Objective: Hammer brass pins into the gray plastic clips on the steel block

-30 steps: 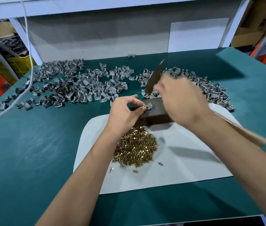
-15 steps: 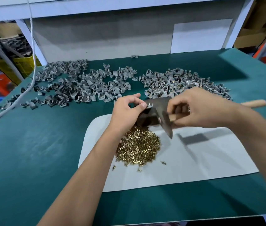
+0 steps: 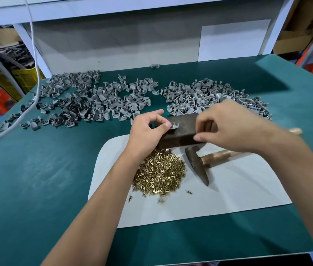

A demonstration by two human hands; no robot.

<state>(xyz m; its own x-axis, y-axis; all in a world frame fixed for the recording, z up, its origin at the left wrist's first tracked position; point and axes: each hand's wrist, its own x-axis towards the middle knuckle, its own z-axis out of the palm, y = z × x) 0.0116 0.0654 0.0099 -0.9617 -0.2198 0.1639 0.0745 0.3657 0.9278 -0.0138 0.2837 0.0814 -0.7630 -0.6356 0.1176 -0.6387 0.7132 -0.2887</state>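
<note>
The left hand [image 3: 148,129] pinches a small gray clip [image 3: 174,126] against the near-left top edge of the steel block [image 3: 182,129], a pin standing up in it. The right hand [image 3: 228,129] hovers over the block's right end, fingers loosely curled and holding nothing. The hammer [image 3: 200,164] lies on the white mat [image 3: 228,189], just right of the brass pin heap [image 3: 159,172]. Gray clips [image 3: 94,100] are piled on the far side.

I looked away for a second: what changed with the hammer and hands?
The right hand let go of the hammer, which now lies on the white sheet, and moved onto the steel block. The left hand still pinches the gray clip there.
</note>
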